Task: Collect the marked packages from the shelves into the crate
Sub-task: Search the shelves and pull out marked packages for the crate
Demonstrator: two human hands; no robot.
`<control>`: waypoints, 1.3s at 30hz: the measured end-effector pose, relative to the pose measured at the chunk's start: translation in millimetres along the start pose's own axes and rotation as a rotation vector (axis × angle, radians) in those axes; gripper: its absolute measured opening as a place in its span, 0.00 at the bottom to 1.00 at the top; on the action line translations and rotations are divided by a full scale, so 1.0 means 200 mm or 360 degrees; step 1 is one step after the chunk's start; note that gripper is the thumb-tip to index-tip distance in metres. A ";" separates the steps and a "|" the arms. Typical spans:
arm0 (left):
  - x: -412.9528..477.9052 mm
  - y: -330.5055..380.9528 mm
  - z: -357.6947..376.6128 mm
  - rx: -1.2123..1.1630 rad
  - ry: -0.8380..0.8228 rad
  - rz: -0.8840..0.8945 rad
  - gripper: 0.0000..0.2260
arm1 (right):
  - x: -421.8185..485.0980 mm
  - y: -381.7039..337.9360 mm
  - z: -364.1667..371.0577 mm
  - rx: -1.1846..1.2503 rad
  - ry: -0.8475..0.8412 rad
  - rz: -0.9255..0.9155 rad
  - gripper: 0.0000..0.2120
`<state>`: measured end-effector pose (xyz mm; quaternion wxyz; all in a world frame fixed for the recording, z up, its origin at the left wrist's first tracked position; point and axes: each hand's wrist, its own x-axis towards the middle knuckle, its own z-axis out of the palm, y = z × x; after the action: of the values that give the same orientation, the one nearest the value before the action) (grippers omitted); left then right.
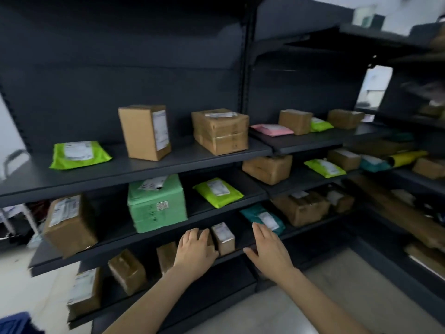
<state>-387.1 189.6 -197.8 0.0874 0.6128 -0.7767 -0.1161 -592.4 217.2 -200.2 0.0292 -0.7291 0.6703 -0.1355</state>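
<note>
Dark shelves [144,165] hold cardboard boxes and coloured mailer bags, each with a white label. My left hand [196,251] lies over a small brown box [209,237] on the third shelf, fingers curled on its top; the box is mostly hidden. Beside it stands a small upright box [223,238]. My right hand [268,249] is flat and open at the shelf's front edge, fingertips just short of a teal mailer [263,219]. A blue crate's corner [16,323] shows at the bottom left.
A green box [156,203] and a lime mailer [218,192] sit on the shelf above my hands. More boxes lie on the bottom shelf [127,271]. A second shelving unit [409,189] with parcels stands at right angles on the right. Pale floor lies below.
</note>
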 end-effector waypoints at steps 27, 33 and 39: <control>1.35 1.20 0.55 -0.0012 -0.0176 0.0170 0.31 | 0.68 1.67 -0.14 0.0033 0.0007 0.0329 0.33; 1.56 1.53 0.71 -0.0147 -0.0165 -0.0117 0.32 | 0.89 2.15 -0.20 0.0104 -0.0054 0.0188 0.33; 1.77 1.68 0.83 -0.0259 0.0026 -0.0355 0.31 | 1.19 2.41 -0.06 0.0236 -0.0092 0.0037 0.32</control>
<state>-829.0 -68.8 -261.7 0.1298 0.6872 -0.6910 -0.1828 -1046.8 -63.5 -258.5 0.1039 -0.7208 0.6656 -0.1633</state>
